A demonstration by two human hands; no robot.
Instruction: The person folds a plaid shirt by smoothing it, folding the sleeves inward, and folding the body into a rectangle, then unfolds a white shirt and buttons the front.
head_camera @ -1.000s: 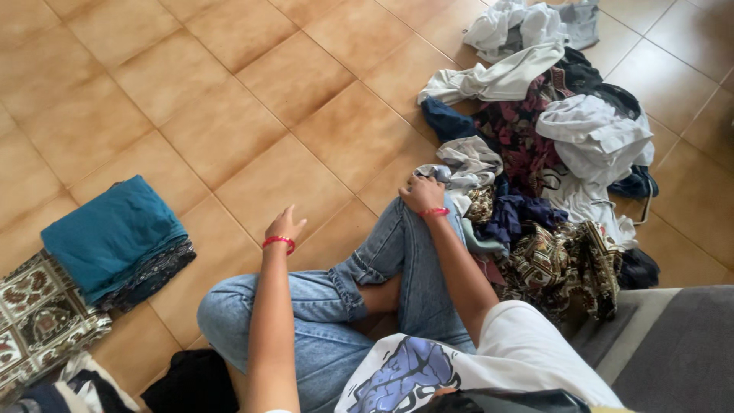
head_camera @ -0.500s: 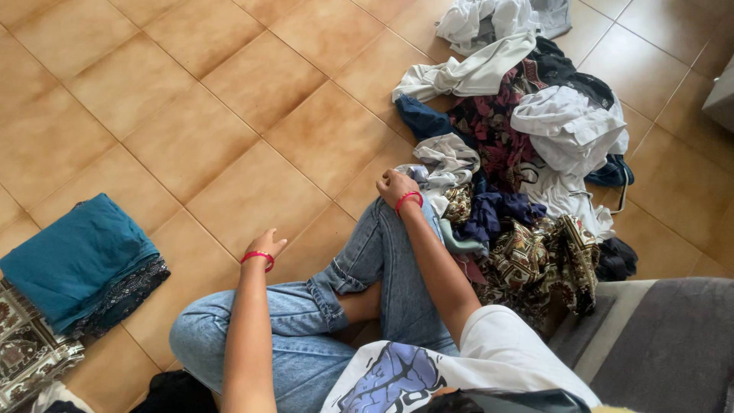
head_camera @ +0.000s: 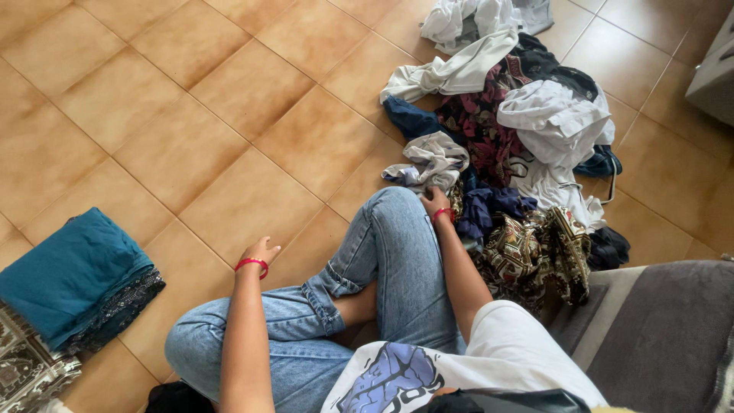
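Note:
I sit on a tiled floor (head_camera: 191, 122) in blue jeans (head_camera: 390, 260), one knee raised. My right hand (head_camera: 436, 200), with a red band at the wrist, reaches just past that knee to the near edge of a heap of loose clothes (head_camera: 527, 145). Its fingers curl down beside a crumpled grey garment (head_camera: 430, 159) and a dark blue one (head_camera: 489, 208); whether they grip cloth is hidden. My left hand (head_camera: 260, 250), also with a red wristband, hangs relaxed above the floor and holds nothing.
A folded teal cloth (head_camera: 73, 271) lies on a stack of folded patterned fabrics (head_camera: 30, 371) at the lower left. A brown patterned cloth (head_camera: 547, 245) lies at the heap's near side. A grey sofa (head_camera: 665, 336) fills the lower right; grey furniture (head_camera: 715, 73) stands at the upper right.
My right hand has left the top of my knee and moved down to the edge of the clothes heap. My left hand has drawn back a little. The view has shifted right.

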